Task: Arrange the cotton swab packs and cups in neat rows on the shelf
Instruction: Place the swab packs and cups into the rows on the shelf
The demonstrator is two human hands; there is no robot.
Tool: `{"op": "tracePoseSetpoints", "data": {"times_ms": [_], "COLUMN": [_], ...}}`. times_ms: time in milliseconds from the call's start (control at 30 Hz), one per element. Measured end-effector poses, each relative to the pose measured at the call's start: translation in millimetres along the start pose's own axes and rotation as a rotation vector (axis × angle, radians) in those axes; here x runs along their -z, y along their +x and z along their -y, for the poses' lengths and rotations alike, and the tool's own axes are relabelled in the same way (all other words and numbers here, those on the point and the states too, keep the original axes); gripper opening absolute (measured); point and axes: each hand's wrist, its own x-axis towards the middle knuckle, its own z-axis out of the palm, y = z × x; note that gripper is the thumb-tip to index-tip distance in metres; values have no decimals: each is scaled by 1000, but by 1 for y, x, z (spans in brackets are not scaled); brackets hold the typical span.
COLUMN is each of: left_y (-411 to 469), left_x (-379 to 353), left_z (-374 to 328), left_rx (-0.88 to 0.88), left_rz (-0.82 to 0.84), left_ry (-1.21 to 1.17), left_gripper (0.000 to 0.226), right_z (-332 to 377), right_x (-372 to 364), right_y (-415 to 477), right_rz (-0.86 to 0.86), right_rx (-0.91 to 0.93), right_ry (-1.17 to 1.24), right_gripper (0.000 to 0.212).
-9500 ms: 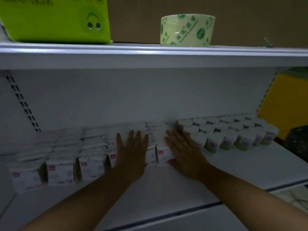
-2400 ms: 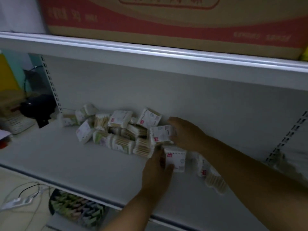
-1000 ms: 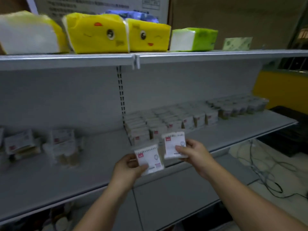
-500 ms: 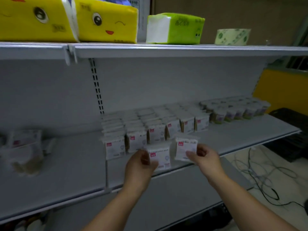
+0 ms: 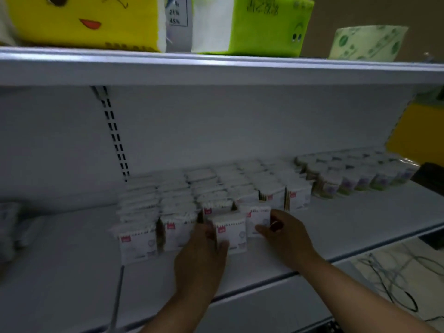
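Observation:
White cotton swab packs (image 5: 216,188) with small red labels stand in several rows on the white shelf (image 5: 360,219). My left hand (image 5: 201,255) grips one pack (image 5: 231,233) at the front of a middle row, its base on the shelf. My right hand (image 5: 286,234) grips a second pack (image 5: 258,218) just to the right, set against the row behind it. Swab cups (image 5: 355,174) with pale labels stand in rows at the right end of the shelf.
An upper shelf (image 5: 216,68) overhangs, carrying yellow (image 5: 91,20) and green tissue packs (image 5: 252,25) and a wrapped paper roll (image 5: 367,42). A blurred pile of loose packs (image 5: 12,227) lies at the far left. Cables (image 5: 396,277) trail on the floor, lower right.
Both hands have moved forward from in front of the shelf edge, bringing their two packs down onto the shelf at the front of the rows. The view has closed in.

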Motion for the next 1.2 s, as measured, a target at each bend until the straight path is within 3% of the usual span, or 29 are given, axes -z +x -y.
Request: {"op": "tracePoseSetpoints", "data": {"times_ms": [300,433,500,600,767,867,1067,1200], "left_y": [-4,-11,-10,-8,-10,-11,-10,-9], "left_x": [-13,-23,-26,-26,-25,-26,-26,-26], "left_z": [0,5,7,7,1,0,0,0], "left_rx": [-136,-513,-610,-563,-561,-624,-551,-506], "left_rz": [-139,-136,-59,42,0,15,40,2], "left_ry": [301,392,370,403,492,532,567,560], "left_gripper": [26,11,13,28,34,41,53,53], "right_z": [-24,-29,-29,-29,-31,-31,-27,-25], "right_x": [-7,-11,-12,-10,-9,-7,3,1], "right_y": [23,29,30,30,30,29,24,19], "right_rz": [129,100,115,154,154,115,11,109], "right_rx": [178,207,218,178,169,140,74,145], "right_ry": [184,158,166,195,240,306,496,369], "right_gripper": [27,23,24,28,46,40,19,23]}}
